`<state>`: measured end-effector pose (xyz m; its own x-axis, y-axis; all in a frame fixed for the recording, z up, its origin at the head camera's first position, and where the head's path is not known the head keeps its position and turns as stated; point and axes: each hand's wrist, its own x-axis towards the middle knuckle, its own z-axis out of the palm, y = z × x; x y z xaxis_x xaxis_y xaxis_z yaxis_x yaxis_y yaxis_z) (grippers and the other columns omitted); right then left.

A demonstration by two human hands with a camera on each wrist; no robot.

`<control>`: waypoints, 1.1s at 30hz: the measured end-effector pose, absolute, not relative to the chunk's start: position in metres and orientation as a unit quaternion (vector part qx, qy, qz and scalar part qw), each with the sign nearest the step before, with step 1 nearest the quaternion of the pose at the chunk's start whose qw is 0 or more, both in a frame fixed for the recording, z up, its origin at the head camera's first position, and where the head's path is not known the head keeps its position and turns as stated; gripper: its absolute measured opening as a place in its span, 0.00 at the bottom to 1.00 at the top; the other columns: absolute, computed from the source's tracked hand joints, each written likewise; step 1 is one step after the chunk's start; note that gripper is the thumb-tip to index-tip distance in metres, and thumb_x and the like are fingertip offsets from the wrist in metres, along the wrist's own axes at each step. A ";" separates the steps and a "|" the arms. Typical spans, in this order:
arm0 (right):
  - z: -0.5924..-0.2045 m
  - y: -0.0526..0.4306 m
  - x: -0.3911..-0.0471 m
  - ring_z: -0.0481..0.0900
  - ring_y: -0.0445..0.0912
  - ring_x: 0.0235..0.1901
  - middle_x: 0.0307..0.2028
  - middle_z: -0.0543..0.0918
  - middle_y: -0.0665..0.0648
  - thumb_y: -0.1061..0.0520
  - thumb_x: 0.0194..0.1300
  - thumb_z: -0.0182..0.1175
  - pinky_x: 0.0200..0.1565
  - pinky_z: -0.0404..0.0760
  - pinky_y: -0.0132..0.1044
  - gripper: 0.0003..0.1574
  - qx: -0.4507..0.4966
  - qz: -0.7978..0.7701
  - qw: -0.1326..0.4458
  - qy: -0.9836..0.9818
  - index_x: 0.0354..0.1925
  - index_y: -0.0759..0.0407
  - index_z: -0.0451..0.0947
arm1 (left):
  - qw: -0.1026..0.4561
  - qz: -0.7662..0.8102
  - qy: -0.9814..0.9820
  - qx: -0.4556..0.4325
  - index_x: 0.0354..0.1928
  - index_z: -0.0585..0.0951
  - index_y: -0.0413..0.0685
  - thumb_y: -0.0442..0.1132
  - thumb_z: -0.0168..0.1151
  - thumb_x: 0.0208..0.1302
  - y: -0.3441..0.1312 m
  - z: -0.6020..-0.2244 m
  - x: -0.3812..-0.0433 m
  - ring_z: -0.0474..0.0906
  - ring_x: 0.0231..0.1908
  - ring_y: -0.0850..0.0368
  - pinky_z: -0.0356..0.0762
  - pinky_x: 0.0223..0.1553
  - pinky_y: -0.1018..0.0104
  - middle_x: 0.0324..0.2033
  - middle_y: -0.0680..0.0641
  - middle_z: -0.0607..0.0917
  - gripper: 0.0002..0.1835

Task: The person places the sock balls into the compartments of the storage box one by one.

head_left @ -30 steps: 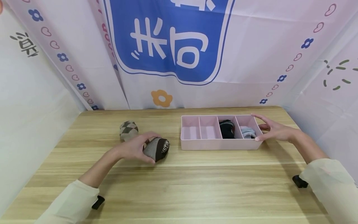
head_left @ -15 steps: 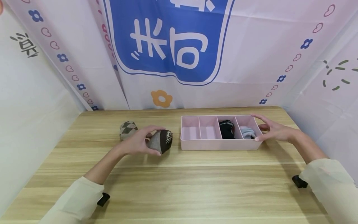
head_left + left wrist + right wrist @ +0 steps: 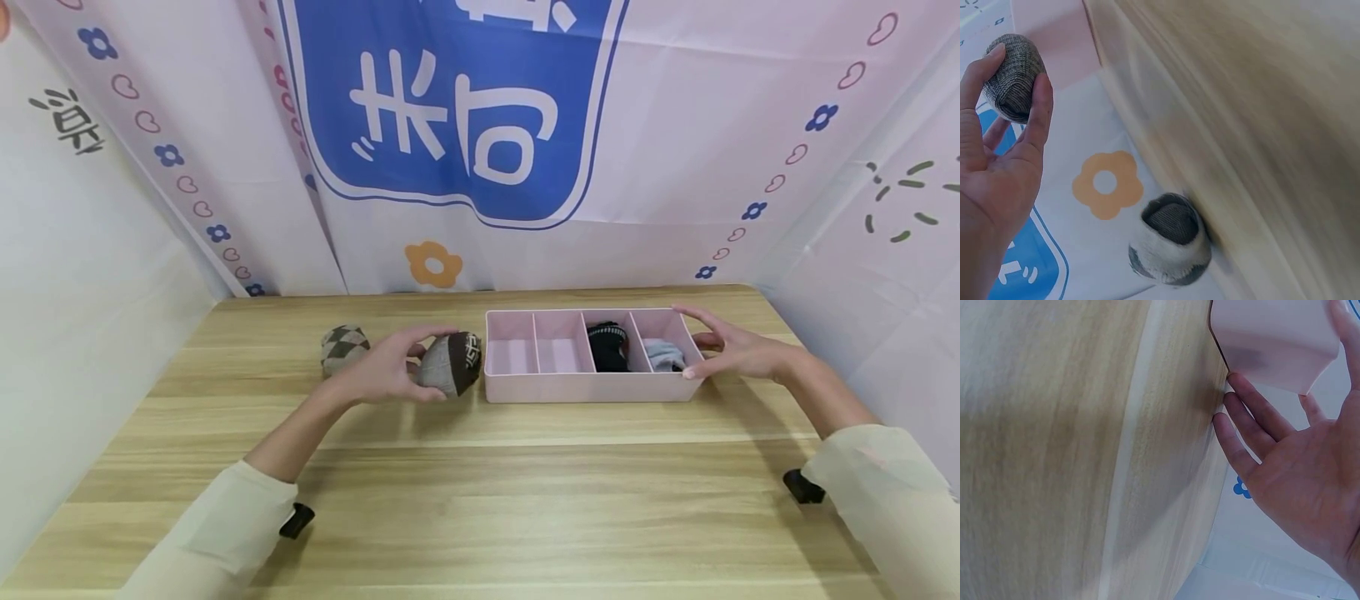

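Apparently about halfway: pink divided box [image 3: 585,388] holds black sock [image 3: 611,348] in third compartment from left, pale sock [image 3: 663,354] in rightmost; two left compartments [image 3: 512,357] bare. Left hand [image 3: 386,367] grasps grey-and-brown rolled sock [image 3: 450,367], raised just beside box's left end, not yet inside. Argyle rolled sock [image 3: 345,347] on wooden table [image 3: 480,500], left of that hand. Right hand [image 3: 742,350] grips box's right end between thumb and finger. Likely left: stowing both loose socks.
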<state>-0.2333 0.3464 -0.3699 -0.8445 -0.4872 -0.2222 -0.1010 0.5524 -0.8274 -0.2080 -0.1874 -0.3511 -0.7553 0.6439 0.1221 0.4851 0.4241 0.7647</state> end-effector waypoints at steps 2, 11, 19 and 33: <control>-0.370 0.346 -0.233 0.52 0.77 0.74 0.73 0.55 0.84 0.57 0.63 0.70 0.68 0.58 0.74 0.69 -0.173 -0.440 0.219 0.854 0.83 0.51 0.33 | 0.089 0.423 0.838 0.334 0.73 0.70 0.37 0.32 0.80 0.50 -0.183 -0.348 -0.209 0.82 0.47 0.41 0.86 0.42 0.51 0.63 0.34 0.77 0.46; -0.370 0.346 -0.233 0.49 0.78 0.74 0.74 0.52 0.83 0.57 0.63 0.70 0.67 0.55 0.76 0.69 -0.173 -0.438 0.220 0.854 0.84 0.50 0.33 | 0.061 0.446 0.845 0.289 0.73 0.70 0.39 0.33 0.81 0.50 -0.166 -0.342 -0.211 0.83 0.41 0.46 0.87 0.37 0.59 0.58 0.36 0.77 0.46; -0.370 0.346 -0.233 0.48 0.79 0.74 0.75 0.51 0.83 0.57 0.63 0.71 0.67 0.54 0.77 0.69 -0.171 -0.435 0.217 0.857 0.84 0.48 0.34 | 0.045 0.448 0.850 0.273 0.73 0.71 0.44 0.36 0.82 0.49 -0.153 -0.340 -0.216 0.82 0.41 0.48 0.85 0.37 0.60 0.59 0.39 0.77 0.47; -0.371 0.346 -0.234 0.51 0.79 0.73 0.73 0.54 0.85 0.60 0.63 0.70 0.67 0.58 0.75 0.69 -0.179 -0.444 0.216 0.851 0.83 0.54 0.33 | 0.017 0.425 0.856 0.295 0.71 0.73 0.40 0.40 0.83 0.47 -0.127 -0.336 -0.226 0.81 0.34 0.52 0.82 0.34 0.63 0.52 0.39 0.82 0.47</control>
<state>-0.2337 0.3464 -0.3713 -0.8423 -0.4968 -0.2090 -0.1125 0.5413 -0.8333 -0.2265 -0.1274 -0.3360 -0.8255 0.5191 0.2216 0.4902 0.4647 0.7374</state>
